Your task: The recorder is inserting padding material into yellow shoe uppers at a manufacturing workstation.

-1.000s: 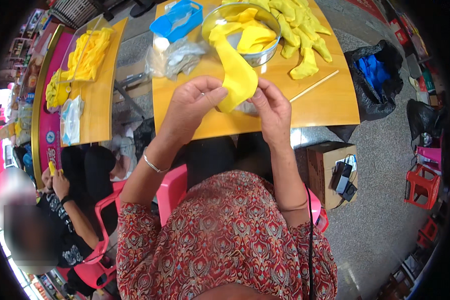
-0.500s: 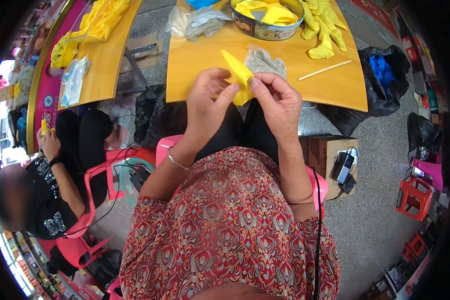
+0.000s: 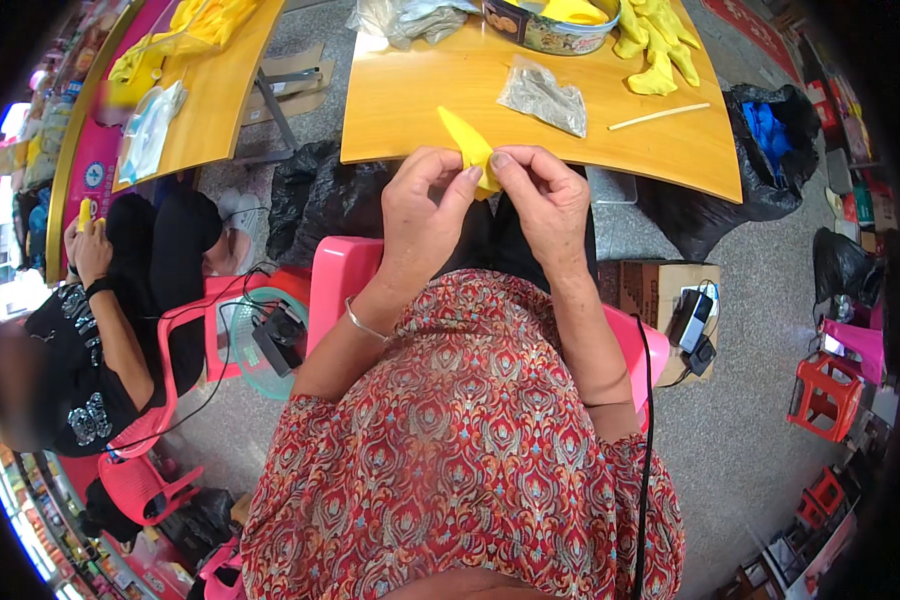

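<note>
A small yellow fabric piece with a pointed tip [image 3: 460,133] is held up between my hands, just above the near edge of the wooden table. My left hand [image 3: 425,205] pinches its lower left side between thumb and fingers. On the other side, my right hand [image 3: 542,200] grips its lower edge with thumb and forefinger. The fingers hide part of the lower end. Beyond my hands lie a clear plastic bag with greyish contents [image 3: 545,95] and a thin pale stick [image 3: 660,116].
A round tin [image 3: 555,38] holding yellow pieces and a pile of yellow fabric pieces [image 3: 655,50] stand at the table's far side. Black bags [image 3: 785,140] flank the table [image 3: 410,110]. At left, a seated person's hands [image 3: 90,250] hold something yellow. A cardboard box [image 3: 650,290] sits at right.
My left hand, its fingers looser before, now pinches the yellow piece beside my right hand. The view has shifted, so the table sits higher in the picture.
</note>
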### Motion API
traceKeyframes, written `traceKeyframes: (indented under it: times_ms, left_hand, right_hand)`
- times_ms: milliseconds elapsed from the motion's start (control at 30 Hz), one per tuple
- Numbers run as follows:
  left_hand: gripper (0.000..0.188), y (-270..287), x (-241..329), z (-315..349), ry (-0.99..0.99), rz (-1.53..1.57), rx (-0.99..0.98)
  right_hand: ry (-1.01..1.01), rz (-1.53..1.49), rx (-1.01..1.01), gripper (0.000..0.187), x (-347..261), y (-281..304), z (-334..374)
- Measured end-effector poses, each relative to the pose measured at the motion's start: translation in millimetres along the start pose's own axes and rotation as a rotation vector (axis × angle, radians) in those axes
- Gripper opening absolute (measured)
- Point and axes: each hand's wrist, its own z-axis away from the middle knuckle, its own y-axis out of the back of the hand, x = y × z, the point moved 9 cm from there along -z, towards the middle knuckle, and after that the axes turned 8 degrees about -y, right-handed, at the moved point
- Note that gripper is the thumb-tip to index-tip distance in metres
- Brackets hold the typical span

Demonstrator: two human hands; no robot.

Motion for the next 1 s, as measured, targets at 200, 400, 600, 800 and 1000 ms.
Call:
traceKeyframes:
  times_ms: [200,400,600,800,1000]
  left_hand:
    - [0.012,15,17,5,-0.189,-0.319,0.048]
    - [0.017,19,-14,4,0.002,-0.053,-0.041]
    - [0.013,19,-28,6,0.15,0.16,-0.046]
    - [0.007,16,-14,5,-0.002,-0.056,-0.132]
    - [0.009,27,-15,6,-0.115,-0.111,0.022]
  right_hand:
    - [0.284,0.292,-0.036,0.017,-25,-17,11]
    - [0.344,0.386,-0.041,0.028,-33,-22,20]
    - [0.401,0.526,-0.173,0.016,-25,-36,23]
    - [-0.085,-0.029,-0.167,0.014,22,-23,12]
    - [-0.031,0.155,-0.126,0.012,24,-25,10]
